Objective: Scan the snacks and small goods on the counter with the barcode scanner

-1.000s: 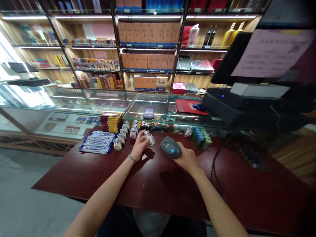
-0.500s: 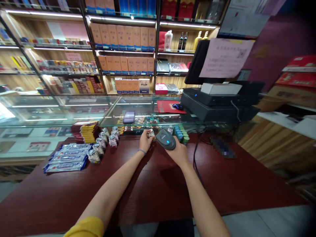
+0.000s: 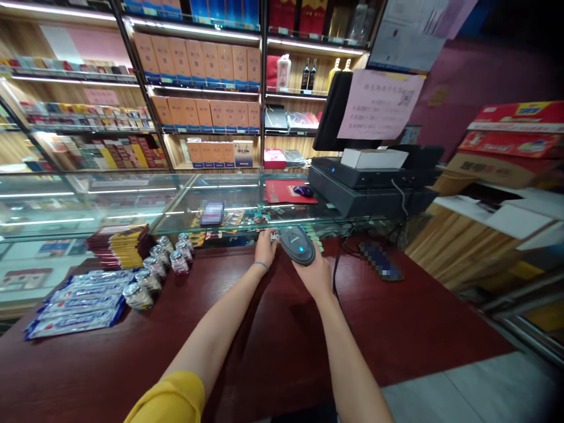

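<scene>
My right hand (image 3: 315,273) is wrapped round a dark grey barcode scanner (image 3: 296,244) with a lit blue spot on top. Close to the scanner's left side, my left hand (image 3: 265,249) has its fingers closed on a small jar (image 3: 275,235), of which only a sliver shows. Green-topped containers (image 3: 318,242) stand just beyond the scanner, partly covered by it. To the left, small jars with silvery lids (image 3: 179,262) stand in two rows on the dark red table (image 3: 211,329).
Blue-and-white packets (image 3: 81,302) and stacked yellow packs (image 3: 127,247) lie at the left. A glass display counter (image 3: 229,197) borders the table's far edge. A black cable (image 3: 336,276) runs beside my right wrist; a blurred dark object (image 3: 379,261) lies farther right.
The view has turned right, so the surroundings sit farther left. My left hand with the jar has moved right over the table, and the scanner has moved along with it.
</scene>
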Demonstrator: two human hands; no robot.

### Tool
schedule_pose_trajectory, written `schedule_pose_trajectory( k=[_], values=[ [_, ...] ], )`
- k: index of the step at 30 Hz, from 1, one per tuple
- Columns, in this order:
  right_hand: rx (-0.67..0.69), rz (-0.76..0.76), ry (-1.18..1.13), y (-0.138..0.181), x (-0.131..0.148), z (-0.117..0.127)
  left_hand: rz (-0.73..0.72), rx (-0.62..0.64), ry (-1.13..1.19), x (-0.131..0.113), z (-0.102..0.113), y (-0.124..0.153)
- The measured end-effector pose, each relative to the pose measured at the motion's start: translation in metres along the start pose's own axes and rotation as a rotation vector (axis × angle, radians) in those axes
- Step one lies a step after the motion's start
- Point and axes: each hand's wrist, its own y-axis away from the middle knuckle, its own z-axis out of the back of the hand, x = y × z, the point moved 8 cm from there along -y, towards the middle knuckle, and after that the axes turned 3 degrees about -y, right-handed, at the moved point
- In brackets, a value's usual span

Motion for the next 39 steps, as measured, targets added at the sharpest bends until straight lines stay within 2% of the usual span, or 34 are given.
schedule_pose_trajectory(
  k=[9,19,23,26,29,34,39],
  values=[
    [-0.11,-0.082,0.067,-0.004,-0.019,0.01,-0.047,0.059,-0.025,-0.001,-0.011,0.003],
    [-0.097,-0.093,0.029,-0.004,-0.019,0.007,-0.026,0.109,-0.007,0.006,-0.019,0.002],
    [-0.096,-0.071,-0.006,-0.003,-0.015,0.007,-0.026,0.081,0.013,0.009,-0.012,0.007],
    [-0.086,-0.054,-0.017,-0.001,-0.011,0.005,-0.024,0.041,0.037,0.009,0.008,0.017],
    [-0.085,-0.049,-0.02,0.001,-0.008,0.002,0.012,0.019,0.056,0.012,0.039,0.031],
    [-0.042,-0.048,-0.122,0.008,-0.001,-0.011,0.117,-0.052,0.075,0.014,0.106,0.057],
    [0.011,-0.008,-0.281,0.018,0.014,-0.028,0.106,-0.158,0.054,0.005,0.176,0.084]
  ],
)
